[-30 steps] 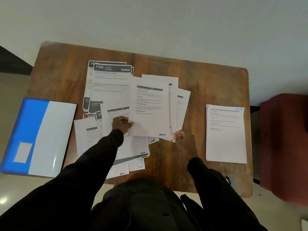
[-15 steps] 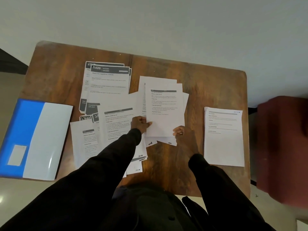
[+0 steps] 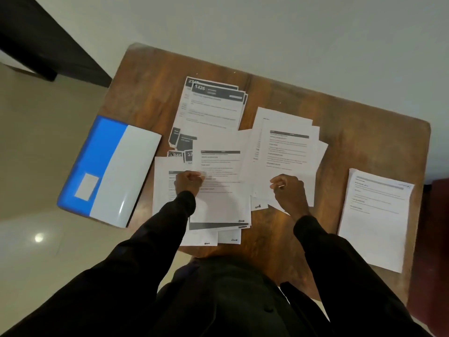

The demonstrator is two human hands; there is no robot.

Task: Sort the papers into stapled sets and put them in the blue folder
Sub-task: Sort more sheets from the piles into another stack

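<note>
Loose printed sheets cover the middle of the wooden table (image 3: 352,132). My left hand (image 3: 188,183) has curled fingers and grips the left edge of the middle sheet (image 3: 223,205), which tops a fanned pile. To the right, my right hand (image 3: 290,193) pinches the lower part of a smaller pile of sheets (image 3: 289,152). Behind them lie dark-headed forms (image 3: 213,110) with large numbers. A squared-up set of papers (image 3: 374,220) lies alone at the table's right end. The blue folder (image 3: 97,161), shut, overhangs the table's left edge. No stapler shows.
A dark red chair (image 3: 437,239) stands just past the table's right edge. Dark furniture (image 3: 36,37) fills the upper left corner above a pale floor. Bare wood shows along the table's far side and between the right pile and the lone set.
My left hand has let go of the right pile and moved left onto the middle sheet. The right pile has shifted right and fanned out. My right hand stays at its lower edge.
</note>
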